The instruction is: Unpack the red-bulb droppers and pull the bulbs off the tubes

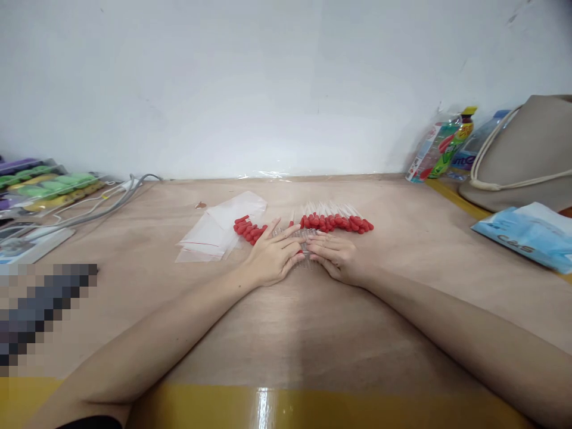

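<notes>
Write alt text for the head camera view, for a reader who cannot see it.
A person's left hand and right hand lie flat, side by side, on droppers with red bulbs spread on a wooden table. Clear plastic bags lie left of them; bottles, a beige bag and a blue packet sit far right.

One head-worn camera looks forward and down across the table toward the wall. The left hand and right hand sit mid-frame at moderate range.
</notes>
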A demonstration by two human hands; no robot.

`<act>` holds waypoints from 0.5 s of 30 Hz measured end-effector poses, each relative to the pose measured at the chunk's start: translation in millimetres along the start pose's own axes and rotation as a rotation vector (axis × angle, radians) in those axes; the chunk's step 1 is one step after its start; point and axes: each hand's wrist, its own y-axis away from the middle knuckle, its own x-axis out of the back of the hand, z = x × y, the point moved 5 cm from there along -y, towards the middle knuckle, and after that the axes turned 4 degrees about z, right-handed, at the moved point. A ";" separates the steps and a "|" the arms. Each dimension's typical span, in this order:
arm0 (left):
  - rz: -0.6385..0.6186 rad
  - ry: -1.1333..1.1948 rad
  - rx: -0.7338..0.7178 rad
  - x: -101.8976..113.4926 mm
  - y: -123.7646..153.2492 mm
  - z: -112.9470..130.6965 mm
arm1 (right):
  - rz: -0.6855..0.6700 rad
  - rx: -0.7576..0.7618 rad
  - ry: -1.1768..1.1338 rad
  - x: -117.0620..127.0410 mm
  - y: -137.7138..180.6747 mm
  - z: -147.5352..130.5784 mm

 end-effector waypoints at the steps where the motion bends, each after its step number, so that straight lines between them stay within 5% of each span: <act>1: -0.004 0.001 0.000 0.4 0.3 0.5 | -0.006 0.012 0.007 0.4 0.0 -1.2; 15: -0.009 0.057 -0.041 2.4 8.0 3.6 | -0.006 0.104 0.068 6.1 4.5 -10.4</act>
